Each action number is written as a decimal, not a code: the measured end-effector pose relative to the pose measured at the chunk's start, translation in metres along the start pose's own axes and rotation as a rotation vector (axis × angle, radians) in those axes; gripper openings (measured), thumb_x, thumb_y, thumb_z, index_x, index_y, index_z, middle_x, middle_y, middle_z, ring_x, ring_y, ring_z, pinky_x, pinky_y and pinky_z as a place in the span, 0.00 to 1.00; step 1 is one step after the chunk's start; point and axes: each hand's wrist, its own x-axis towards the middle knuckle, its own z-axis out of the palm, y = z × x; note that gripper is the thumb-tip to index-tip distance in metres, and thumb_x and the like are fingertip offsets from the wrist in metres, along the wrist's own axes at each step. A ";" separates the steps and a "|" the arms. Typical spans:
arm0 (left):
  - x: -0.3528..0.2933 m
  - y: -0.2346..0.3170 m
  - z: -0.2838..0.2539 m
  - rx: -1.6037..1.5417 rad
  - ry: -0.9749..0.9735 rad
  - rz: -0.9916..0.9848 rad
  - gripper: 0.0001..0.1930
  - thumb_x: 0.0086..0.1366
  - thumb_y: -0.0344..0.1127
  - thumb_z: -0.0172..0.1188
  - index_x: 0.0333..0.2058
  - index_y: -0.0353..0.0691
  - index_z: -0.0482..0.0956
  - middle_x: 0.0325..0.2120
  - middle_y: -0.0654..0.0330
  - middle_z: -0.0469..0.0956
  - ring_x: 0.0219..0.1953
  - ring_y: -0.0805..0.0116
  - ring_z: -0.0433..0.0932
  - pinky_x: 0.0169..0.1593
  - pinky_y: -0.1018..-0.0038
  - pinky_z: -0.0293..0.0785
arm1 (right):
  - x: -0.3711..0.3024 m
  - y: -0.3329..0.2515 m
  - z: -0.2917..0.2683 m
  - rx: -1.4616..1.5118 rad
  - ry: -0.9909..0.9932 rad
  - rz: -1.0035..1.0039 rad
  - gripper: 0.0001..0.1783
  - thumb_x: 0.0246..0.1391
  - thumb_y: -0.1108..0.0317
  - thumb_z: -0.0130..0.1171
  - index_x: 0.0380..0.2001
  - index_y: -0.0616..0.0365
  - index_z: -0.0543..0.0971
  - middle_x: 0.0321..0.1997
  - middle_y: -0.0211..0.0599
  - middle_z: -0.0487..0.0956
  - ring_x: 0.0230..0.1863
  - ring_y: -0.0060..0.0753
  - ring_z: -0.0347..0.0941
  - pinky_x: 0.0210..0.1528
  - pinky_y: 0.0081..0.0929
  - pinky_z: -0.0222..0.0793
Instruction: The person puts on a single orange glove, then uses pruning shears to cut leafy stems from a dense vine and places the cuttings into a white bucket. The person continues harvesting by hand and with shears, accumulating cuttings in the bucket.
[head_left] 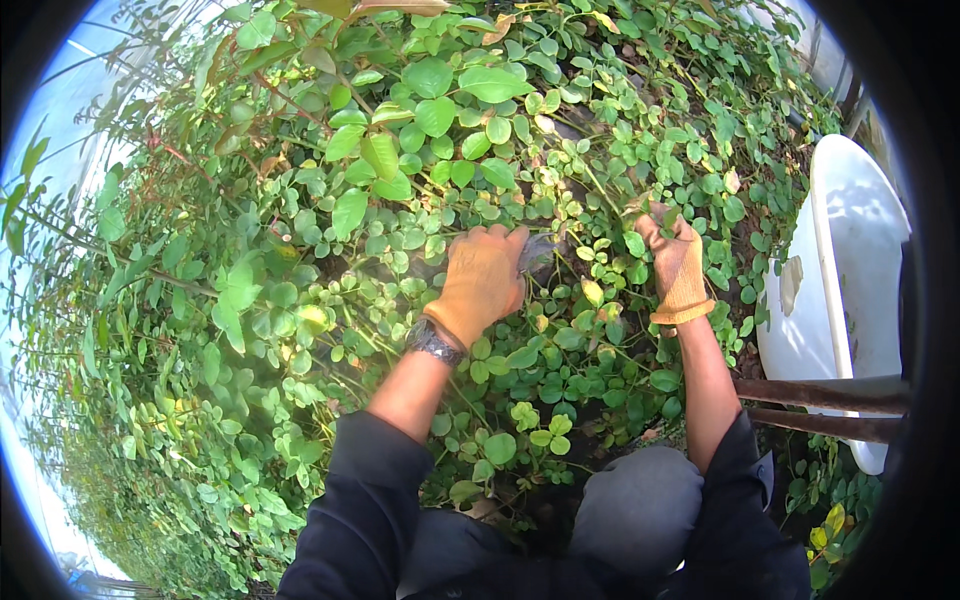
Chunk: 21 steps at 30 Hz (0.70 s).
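Observation:
Both my hands, in orange-yellow work gloves, reach into a dense bed of leafy rose-like plants [540, 370]. My left hand [480, 280] is bent over the foliage with its back to me and its fingers curled down. Whatever those fingers hold is hidden among the leaves. A dark, greyish patch [541, 256] that I cannot identify lies beside its thumb. To the right, my right hand [676, 262] is closed, its fingertips drawn together among small leaves and thin stems. What is pinched there is too small to name. A dark watch [435, 342] circles my left wrist.
A white tub [800, 300] stands at the right, tipped toward the plants. Two brown bars [820, 397] cross in front of it, close to my right forearm. Taller leafy stems [430, 110] rise at the back and left. My grey-clad knee [640, 510] is just below.

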 end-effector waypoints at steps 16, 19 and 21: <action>0.009 0.013 0.011 0.194 -0.081 -0.063 0.23 0.60 0.39 0.72 0.54 0.45 0.82 0.47 0.57 0.84 0.52 0.55 0.83 0.55 0.55 0.77 | -0.045 -0.119 -0.050 0.346 0.203 -0.177 0.18 0.78 0.63 0.59 0.63 0.58 0.85 0.31 0.18 0.75 0.25 0.10 0.60 0.27 0.17 0.50; 0.009 0.012 0.010 0.182 -0.128 -0.046 0.24 0.62 0.37 0.67 0.58 0.43 0.81 0.47 0.54 0.83 0.53 0.51 0.82 0.56 0.51 0.76 | -0.003 -0.139 -0.042 0.447 0.354 -0.176 0.21 0.74 0.68 0.64 0.66 0.61 0.80 0.33 0.23 0.79 0.28 0.13 0.69 0.29 0.17 0.56; 0.009 0.012 0.011 0.212 -0.112 -0.060 0.25 0.61 0.41 0.71 0.57 0.45 0.82 0.48 0.57 0.83 0.54 0.55 0.82 0.56 0.55 0.76 | 0.021 -0.125 -0.028 0.356 0.309 -0.087 0.31 0.68 0.75 0.69 0.71 0.62 0.73 0.44 0.33 0.87 0.39 0.25 0.84 0.35 0.17 0.70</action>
